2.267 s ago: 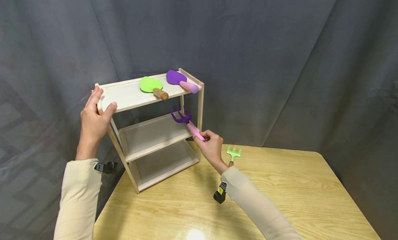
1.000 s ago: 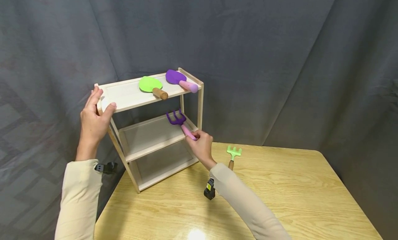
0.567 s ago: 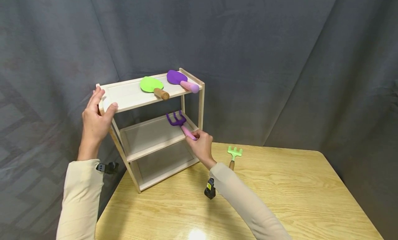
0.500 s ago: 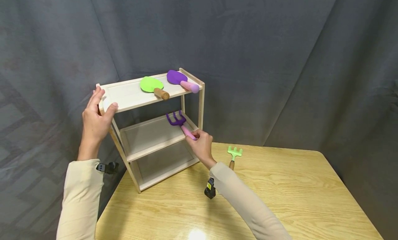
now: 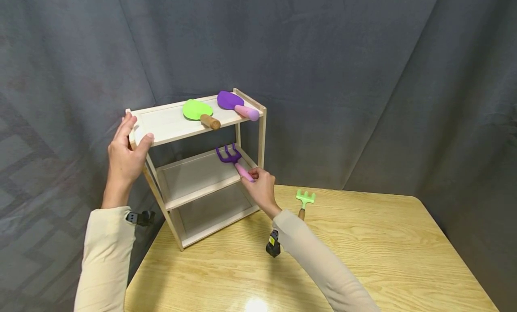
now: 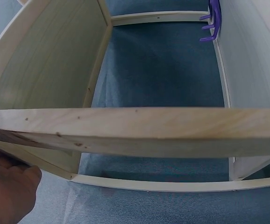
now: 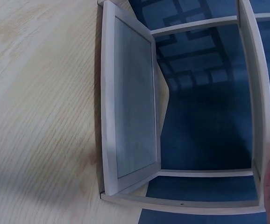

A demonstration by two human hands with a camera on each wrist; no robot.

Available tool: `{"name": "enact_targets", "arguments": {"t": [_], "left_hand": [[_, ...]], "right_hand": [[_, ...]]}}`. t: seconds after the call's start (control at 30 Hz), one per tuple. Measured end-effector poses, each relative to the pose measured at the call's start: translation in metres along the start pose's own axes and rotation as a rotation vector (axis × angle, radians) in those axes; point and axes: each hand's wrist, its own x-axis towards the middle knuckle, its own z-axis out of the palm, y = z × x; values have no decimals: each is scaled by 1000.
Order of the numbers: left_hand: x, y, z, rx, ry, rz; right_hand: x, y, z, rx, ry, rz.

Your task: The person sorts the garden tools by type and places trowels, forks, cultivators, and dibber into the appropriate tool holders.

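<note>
A purple garden fork with a pink handle [image 5: 244, 172] lies on the right part of the middle tier of a wooden shelf rack [image 5: 202, 194]. My right hand [image 5: 261, 186] pinches the handle's end at the tier's front edge. At the upper left corner of the rack, my left hand [image 5: 126, 157] grips the top tier, thumb on the front edge and fingers along the side. Purple tines [image 6: 214, 23] show in the left wrist view. On the top tier rest a green trowel [image 5: 196, 109] with a wooden handle and a purple trowel [image 5: 230, 100] with a pink handle.
A small green rake [image 5: 305, 198] lies on the wooden table [image 5: 363, 240] right of the rack, its handle partly behind my right sleeve. Dark grey curtains [image 5: 323, 78] hang behind the table and rack. The lowest tier [image 5: 214, 213] sits near the tabletop.
Since the earliest frame, my right hand has moved left and slightly in, lowering the purple garden fork onto the middle tier. Over the last second both hands hold nearly still.
</note>
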Motion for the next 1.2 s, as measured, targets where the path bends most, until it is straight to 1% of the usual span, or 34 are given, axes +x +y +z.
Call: {"name": "enact_targets", "arguments": {"t": [0.2,0.4,0.47,0.57,0.7,0.8,0.97,1.2], "left_hand": [[0,-1,1,-2,4,10],[0,-1,1,-2,2,1],[0,-1,1,-1,1,3],[0,-1,1,-8,3,5],[0,-2,0,-17,11,9],[0,-2,0,-15,14,13],[0,-2,1,-17,18,7],[0,-1,1,-17,26,3]], "right_hand": [[0,2,-2,-3,-21,20],[-1,3,-6,7,-38,26],[-1,3,-8,7,-41,9],[-2,4,-11,11,-53,-41],[-3,5,-15,3,-94,-113],[-4,6,-19,-10,-120,-147],[-5,6,-27,-45,-128,-181],[-10,8,-42,-89,-148,-209]]}}
